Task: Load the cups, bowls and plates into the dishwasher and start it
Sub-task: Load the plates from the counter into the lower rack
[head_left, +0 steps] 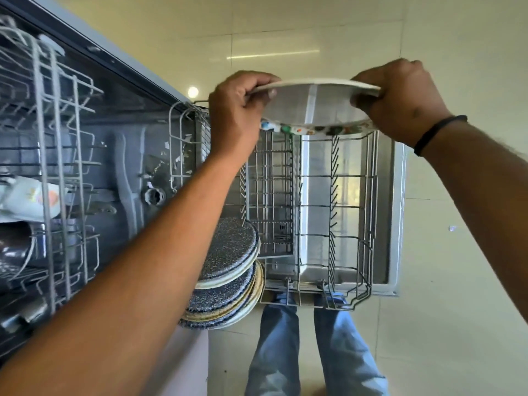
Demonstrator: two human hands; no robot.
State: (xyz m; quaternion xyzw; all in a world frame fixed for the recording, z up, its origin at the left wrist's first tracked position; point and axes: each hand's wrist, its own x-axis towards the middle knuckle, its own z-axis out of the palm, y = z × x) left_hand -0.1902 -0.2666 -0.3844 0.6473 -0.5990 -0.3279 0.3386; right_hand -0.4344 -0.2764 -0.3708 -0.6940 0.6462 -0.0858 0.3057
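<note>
Both hands are clamped on one plate (317, 105), one at each side of its rim. The left hand (237, 115) curls its fingers (257, 81) over the left edge, and the right hand (400, 101), with a dark band (437, 132) round its wrist, grips the right edge. The plate is white with a coloured pattern along its near rim, and it is held roughly level above the far end of the pulled-out lower rack (328, 201), whose wire tines beneath it stand bare. Under the left forearm, at the rack's near left corner, a stack of speckled blue plates (231, 270) leans on edge. Further left, the upper rack (51, 138) holds a pale patterned cup (25, 198) lying on its side. The open dishwasher door (397, 212) lies under the lower rack, above a pale tiled floor (457, 281).
</note>
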